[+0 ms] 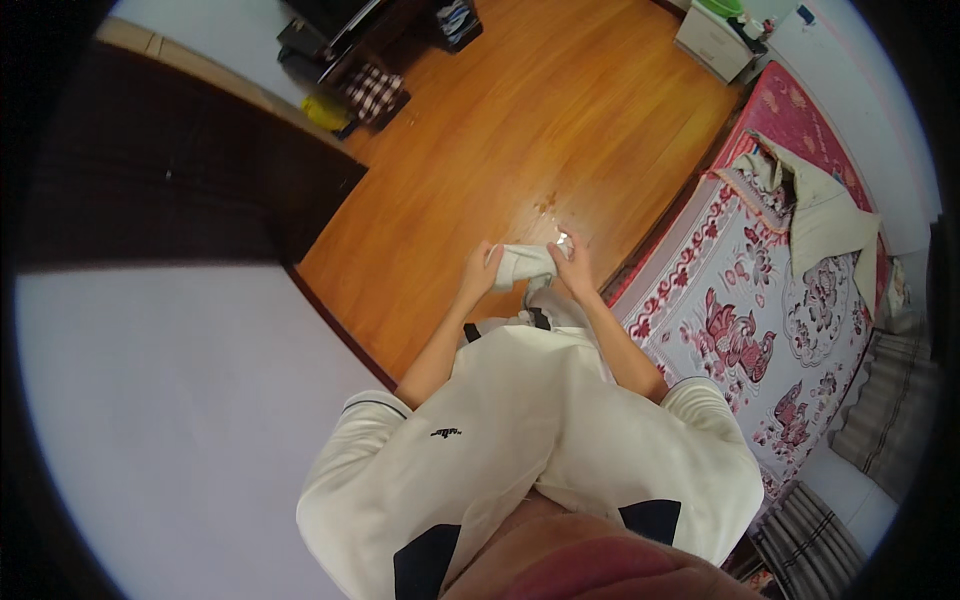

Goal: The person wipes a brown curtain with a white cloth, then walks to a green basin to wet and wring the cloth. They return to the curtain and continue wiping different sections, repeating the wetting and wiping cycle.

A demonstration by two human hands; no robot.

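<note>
A folded white cloth [527, 262] is stretched between my two hands in front of my waist, above the wooden floor. My left hand [478, 271] grips its left end, thumb on top. At the other end, my right hand [577, 264] pinches the cloth with the thumb, while the index finger points outward. What exactly the cloth is, I cannot tell. A greyish strip hangs just below it, close to my light trousers, and whether the two are joined is unclear. My white shirt [517, 397] fills the lower middle of the view.
To the right stands a bed with a red-and-white patterned cover [720, 322] and a crumpled beige cloth [825, 217]. A dark cabinet or door [187, 165] is at the left. Farther off are a desk [352, 37], a checked cloth [373, 91] and a white bedside cabinet [712, 45].
</note>
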